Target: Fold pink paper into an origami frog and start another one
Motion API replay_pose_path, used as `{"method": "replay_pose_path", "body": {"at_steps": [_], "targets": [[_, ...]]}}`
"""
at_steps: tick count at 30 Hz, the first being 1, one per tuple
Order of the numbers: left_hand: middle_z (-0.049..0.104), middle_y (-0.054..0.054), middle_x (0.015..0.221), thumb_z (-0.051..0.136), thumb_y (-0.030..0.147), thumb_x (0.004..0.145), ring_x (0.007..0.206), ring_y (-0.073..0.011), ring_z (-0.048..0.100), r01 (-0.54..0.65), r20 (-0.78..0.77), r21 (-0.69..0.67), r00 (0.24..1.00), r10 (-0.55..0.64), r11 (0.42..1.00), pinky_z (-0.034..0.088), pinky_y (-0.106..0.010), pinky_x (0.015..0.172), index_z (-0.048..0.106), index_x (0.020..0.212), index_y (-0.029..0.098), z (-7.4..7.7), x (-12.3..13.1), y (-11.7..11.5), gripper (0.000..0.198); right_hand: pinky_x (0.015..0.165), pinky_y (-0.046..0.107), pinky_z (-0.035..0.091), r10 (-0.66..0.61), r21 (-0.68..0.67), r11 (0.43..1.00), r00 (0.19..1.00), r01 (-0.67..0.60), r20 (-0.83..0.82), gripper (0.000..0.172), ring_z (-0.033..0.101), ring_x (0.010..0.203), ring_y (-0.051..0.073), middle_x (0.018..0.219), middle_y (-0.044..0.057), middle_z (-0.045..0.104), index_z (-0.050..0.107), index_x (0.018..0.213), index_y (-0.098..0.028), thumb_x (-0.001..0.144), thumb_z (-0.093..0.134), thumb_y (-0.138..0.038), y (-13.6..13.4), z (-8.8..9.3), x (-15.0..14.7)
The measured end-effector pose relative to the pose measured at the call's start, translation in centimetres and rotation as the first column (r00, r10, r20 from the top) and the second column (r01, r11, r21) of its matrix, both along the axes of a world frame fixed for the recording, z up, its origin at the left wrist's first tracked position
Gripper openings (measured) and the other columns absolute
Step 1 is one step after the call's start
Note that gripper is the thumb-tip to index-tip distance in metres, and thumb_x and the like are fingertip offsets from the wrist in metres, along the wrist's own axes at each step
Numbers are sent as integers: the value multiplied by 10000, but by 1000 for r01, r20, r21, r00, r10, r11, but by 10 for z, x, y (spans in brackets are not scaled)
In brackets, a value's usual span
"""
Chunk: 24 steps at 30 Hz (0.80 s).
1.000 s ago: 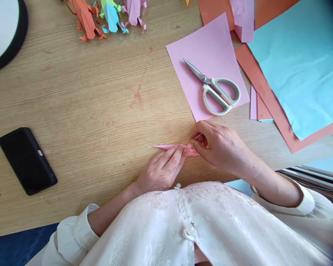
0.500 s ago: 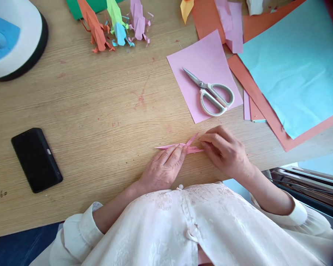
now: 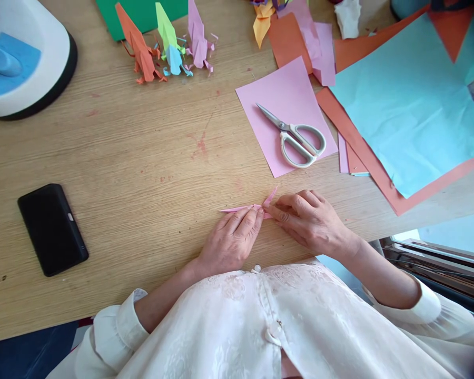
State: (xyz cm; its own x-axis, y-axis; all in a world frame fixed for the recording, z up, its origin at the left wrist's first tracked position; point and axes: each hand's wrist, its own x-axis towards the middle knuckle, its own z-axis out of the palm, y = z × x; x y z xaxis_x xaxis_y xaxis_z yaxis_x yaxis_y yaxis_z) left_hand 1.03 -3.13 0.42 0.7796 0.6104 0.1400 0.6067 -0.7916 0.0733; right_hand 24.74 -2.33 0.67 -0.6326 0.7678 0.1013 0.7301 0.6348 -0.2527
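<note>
A pink folded paper figure (image 3: 237,209) lies near the table's front edge, with one long point to the left and another slanting up to the right. My left hand (image 3: 232,239) is closed over its middle, fingers together on the paper. From the right, my right hand (image 3: 310,221) pinches the figure's right part, its fingertips meeting those of the left hand. The fingers hide the figure's centre and most of its lower right point. Above the right hand, scissors (image 3: 296,138) with white and grey handles rest on a pink paper sheet (image 3: 256,100).
A black phone (image 3: 53,229) lies at the left, below a white and blue device (image 3: 35,79). Folded paper figures in orange (image 3: 140,50), green and blue (image 3: 169,45), and purple (image 3: 198,39) stand at the back. Blue paper (image 3: 414,116) covers orange sheets (image 3: 327,102) at the right.
My right hand has moved left and down onto the figure's right part, where before it was just beside the points. The left hand stays in place. The camera view has shifted slightly.
</note>
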Motion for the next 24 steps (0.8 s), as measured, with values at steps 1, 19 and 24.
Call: {"method": "replay_pose_path", "body": {"at_steps": [1,19,24], "targets": [[606,-143,1344,366,116,984,1196,-232,564,-1,0,2,1000,1,1000,470,-337,970,518,1371,29,0,0,0,424,731,371,419,-14,-6,1000,1000,14,-1,411,530,870,222,1061,92,639,549,1371,-270,964,520,-211,0,0,0],[600,-119,1364,352,112,979,1213,-201,565,11,-38,34,999,-10,999,472,-305,989,490,1400,53,-2,-2,2,447,670,339,416,-223,4,975,974,223,34,410,482,765,209,901,91,536,562,1363,-171,1002,444,-324,6,-4,-3],[571,-143,1384,302,125,981,1235,-224,537,16,-2,-53,1000,-16,998,437,-351,1035,434,1436,41,-3,-3,1,482,672,333,418,-227,7,974,974,227,7,396,489,758,200,898,87,539,575,1355,-177,997,454,-296,6,-4,-3]]}}
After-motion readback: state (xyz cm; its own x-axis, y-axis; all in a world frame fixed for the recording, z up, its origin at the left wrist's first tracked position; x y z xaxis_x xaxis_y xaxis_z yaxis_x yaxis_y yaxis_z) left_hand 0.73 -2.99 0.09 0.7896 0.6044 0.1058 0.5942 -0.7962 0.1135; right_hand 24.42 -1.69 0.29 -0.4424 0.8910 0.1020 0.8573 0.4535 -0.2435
